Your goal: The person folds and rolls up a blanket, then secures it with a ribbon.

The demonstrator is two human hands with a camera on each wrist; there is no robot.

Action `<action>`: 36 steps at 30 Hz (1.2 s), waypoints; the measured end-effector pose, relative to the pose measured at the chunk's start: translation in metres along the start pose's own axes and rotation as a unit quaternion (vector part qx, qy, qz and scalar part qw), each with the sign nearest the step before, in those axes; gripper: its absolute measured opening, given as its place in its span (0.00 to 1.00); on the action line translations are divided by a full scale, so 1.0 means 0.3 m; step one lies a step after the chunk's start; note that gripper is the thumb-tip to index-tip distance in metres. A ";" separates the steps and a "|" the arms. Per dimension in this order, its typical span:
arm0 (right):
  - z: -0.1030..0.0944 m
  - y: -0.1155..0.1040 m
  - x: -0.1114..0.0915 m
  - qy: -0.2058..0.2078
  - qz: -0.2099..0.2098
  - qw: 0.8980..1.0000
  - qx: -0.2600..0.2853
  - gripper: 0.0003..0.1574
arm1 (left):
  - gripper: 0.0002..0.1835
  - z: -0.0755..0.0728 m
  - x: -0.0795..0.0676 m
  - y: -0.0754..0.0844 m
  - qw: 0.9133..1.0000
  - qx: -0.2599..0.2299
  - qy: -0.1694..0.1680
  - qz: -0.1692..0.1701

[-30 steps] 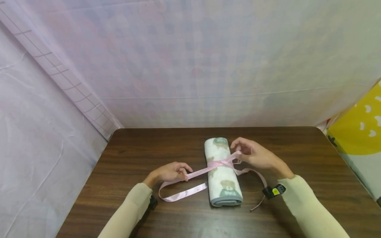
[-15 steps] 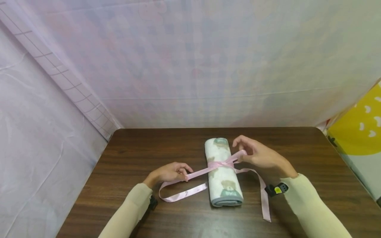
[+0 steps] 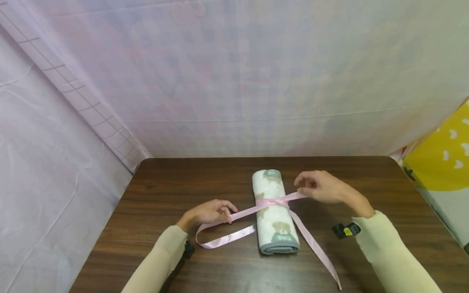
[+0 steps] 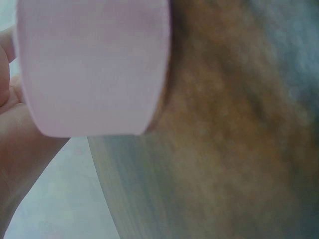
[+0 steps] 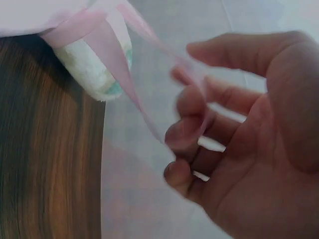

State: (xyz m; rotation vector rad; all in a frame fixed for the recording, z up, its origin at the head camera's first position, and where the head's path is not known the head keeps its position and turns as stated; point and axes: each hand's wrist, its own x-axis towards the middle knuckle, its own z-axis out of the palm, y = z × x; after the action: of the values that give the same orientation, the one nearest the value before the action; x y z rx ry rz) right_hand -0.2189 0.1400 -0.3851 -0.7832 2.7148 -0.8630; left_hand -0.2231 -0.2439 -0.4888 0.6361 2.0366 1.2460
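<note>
A rolled white towel [image 3: 271, 226] with bear prints and a grey edge lies on the wooden table. Pink satin ribbon [image 3: 272, 202] wraps its middle and crosses on top. To the left of the roll, my left hand [image 3: 209, 211] pinches one length of the ribbon, whose tail curls back over the table. On the other side my right hand [image 3: 324, 188] holds a loop of ribbon [image 5: 132, 92] in its curled fingers [image 5: 187, 132], drawn out from the crossing. In the left wrist view the ribbon [image 4: 94, 69] hangs close, hiding most of the left fingers.
The dark wooden table [image 3: 165, 179] meets a pale curtain [image 3: 234, 101] at its back edge. White sheeting [image 3: 47, 183] hangs at the left. A yellow patterned panel [image 3: 443, 154] stands past the right edge. A loose ribbon tail [image 3: 316, 248] runs toward the front right.
My right hand has moved right, drawing its ribbon loop longer and flatter. The right tail, curled before, has swung out straight toward the front. My left hand stays in place.
</note>
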 end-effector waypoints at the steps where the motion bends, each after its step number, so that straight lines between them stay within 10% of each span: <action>1: -0.003 0.002 -0.003 0.000 -0.007 1.000 0.004 0.12 | 0.17 0.000 -0.001 0.000 1.000 0.000 0.000 0.000; 16: -0.048 -0.001 -0.021 0.032 -0.013 0.999 0.005 0.09 | 0.17 0.000 0.001 0.008 1.000 0.008 0.003 0.000; 24: -0.071 0.012 -0.048 0.029 -0.061 0.989 0.129 0.20 | 0.17 -0.002 -0.006 0.014 1.000 0.004 -0.001 0.002; 31: -0.083 0.009 -0.056 0.051 -0.023 0.998 0.032 0.13 | 0.17 -0.002 -0.005 0.012 1.000 0.011 0.002 -0.001; 36: -0.095 0.031 -0.068 0.013 -0.016 0.998 0.060 0.10 | 0.18 -0.001 -0.004 0.009 1.000 0.005 -0.001 0.000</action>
State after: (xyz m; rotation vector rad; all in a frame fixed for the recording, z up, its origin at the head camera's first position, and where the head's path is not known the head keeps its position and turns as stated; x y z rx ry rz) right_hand -0.2149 0.1711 -0.3670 -0.7986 2.6508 -1.0397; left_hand -0.2224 -0.2438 -0.4858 0.6408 2.0426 1.2359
